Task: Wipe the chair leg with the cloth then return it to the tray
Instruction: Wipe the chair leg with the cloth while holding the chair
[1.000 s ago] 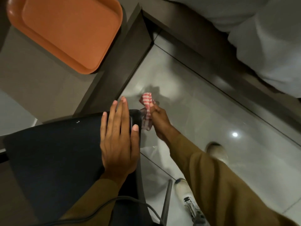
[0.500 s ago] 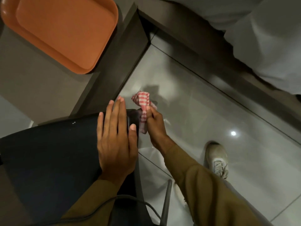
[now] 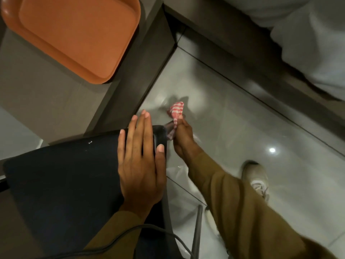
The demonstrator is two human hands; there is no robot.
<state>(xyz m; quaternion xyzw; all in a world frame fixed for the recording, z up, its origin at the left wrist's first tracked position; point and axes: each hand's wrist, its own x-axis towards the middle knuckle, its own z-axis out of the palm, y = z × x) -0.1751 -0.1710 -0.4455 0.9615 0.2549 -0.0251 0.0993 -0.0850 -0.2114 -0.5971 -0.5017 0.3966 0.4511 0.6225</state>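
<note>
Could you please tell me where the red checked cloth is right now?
The cloth is mid-frame in the head view, gripped in the right hand just off the chair seat corner, above the floor.

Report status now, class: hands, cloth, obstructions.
Left hand flat on chair seat. Right hand gripping cloth beside seat corner. Tray empty; leg hidden.

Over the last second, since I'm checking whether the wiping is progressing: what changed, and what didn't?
The right hand, gripping the red checked cloth, shifted slightly beside the corner of the dark chair seat, and the cloth's loose end now sticks up farther from the fist. A shoe stepped forward on the floor. The left hand stays flat on the seat; the orange tray is unmoved.
</note>
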